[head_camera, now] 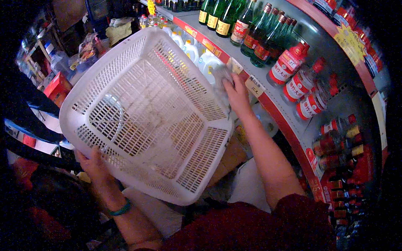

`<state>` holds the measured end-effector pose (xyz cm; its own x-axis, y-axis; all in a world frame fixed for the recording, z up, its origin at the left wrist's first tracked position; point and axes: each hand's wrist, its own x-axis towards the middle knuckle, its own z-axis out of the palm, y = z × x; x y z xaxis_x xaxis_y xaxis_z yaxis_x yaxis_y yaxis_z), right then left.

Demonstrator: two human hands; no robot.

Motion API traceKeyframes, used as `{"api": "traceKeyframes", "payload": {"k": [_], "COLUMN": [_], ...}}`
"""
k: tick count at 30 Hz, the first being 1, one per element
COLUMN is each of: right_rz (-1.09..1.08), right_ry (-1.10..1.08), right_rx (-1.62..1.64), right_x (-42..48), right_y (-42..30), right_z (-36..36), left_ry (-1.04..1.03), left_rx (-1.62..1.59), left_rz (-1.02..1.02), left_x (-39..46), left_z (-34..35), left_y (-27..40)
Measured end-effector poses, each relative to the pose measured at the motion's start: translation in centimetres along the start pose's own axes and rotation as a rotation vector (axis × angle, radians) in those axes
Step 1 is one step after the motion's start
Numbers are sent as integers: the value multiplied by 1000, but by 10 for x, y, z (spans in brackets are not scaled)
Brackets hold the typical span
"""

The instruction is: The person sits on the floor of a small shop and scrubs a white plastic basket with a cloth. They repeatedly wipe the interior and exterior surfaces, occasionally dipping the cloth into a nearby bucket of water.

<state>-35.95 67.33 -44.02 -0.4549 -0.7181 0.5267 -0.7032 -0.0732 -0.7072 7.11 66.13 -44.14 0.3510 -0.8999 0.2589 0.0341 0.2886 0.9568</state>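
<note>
A white plastic basket (147, 116) with slotted walls is tilted up in front of me, its open side facing me. My left hand (94, 163), with a green band at its wrist, grips the rim at the lower left. Beyond the right rim, my right hand (237, 91) holds a blurred greyish cloth (223, 75) near the front edge of the shelf. Part of the cloth lies behind the basket's rim, and its outline is smeared. Through the basket's slots a pale round hoop shape shows faintly.
Green glass bottles (224, 23) and clear bottles with red and white labels (295, 84) stand on the shelf (276, 109) at right. White jugs (190, 51) sit below it. A red box (58, 88) and bagged goods are at left. Cardboard (230, 160) lies beneath the basket.
</note>
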Motion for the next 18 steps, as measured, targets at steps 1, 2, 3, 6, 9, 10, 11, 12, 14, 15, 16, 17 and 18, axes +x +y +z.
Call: {"api": "traceKeyframes", "payload": {"k": [1,2,3,6,9,10,11,12,14,15,16,17,18], "right_rz": [-74,-69,-66,-92,-52,-61,-69,-35,16,44,73,130,188], "right_ry": [29,-45,-129,-235,-312,-334,-354,-336,-338,-356,-373,-372,-379], "right_rx": [-93,-159,-215,-314,-358,-389,-424,-426,-371,-330,-289,-284,-266], "right_x": [14,24,32,24,-14,-35,-54,-70,-88,-96,-101,-104,-110], "right_y": [2,-1,-8,5,36,53,68,82,91,91,93,95,99], "right_z": [3,6,13,25,33,22,7,-7,-24,-34,-41,-49,-52], "left_ry": [-21,-41,-51,-68,54,49,40,32,-21,-30,-40,-71,-85], "left_rx": [-23,-40,-50,-182,-131,-35,58,151,49,19,-12,-56,-57], "left_rz": [-39,-79,-117,34,-39,-91,-145,-197,-180,-160,-141,-161,-172], "left_x": [3,7,8,5,11,13,16,18,20,27,33,34,37], "left_z": [-2,-6,-8,6,2,5,11,16,14,10,6,9,7], "left_y": [-5,-13,-15,-19,-26,-26,-23,-19,-17,-26,-34,-36,-39]}}
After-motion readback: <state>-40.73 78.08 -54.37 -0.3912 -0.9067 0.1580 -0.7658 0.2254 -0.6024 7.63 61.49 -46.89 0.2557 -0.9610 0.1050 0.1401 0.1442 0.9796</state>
